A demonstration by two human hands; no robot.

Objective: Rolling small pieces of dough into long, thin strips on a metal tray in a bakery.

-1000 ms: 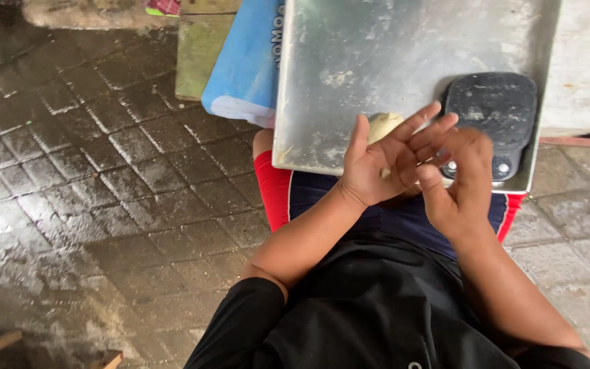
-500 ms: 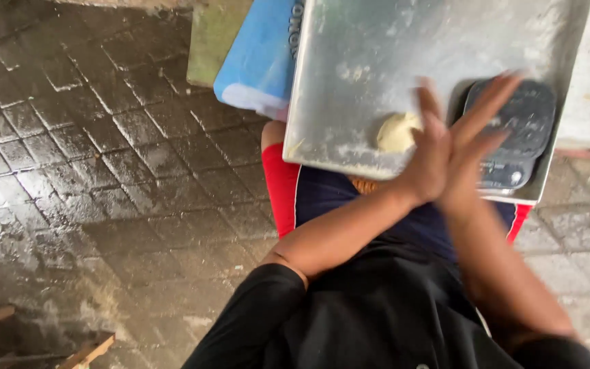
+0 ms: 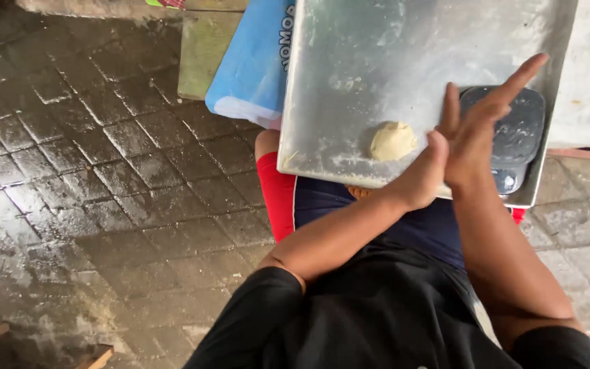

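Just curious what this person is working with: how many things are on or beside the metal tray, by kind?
Metal tray: 1
Dough ball: 1
Dark scale: 1
Blue package: 1
Total: 4

Both hands, left hand and right hand, are pressed palm to palm above the tray; whether anything is between them cannot be seen.

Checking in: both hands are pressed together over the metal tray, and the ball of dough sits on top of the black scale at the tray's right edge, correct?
Not quite. In the head view the ball of dough lies on the bare floured metal tray, left of the black scale and apart from it. The rest holds: the left hand and right hand are pressed together over the tray.
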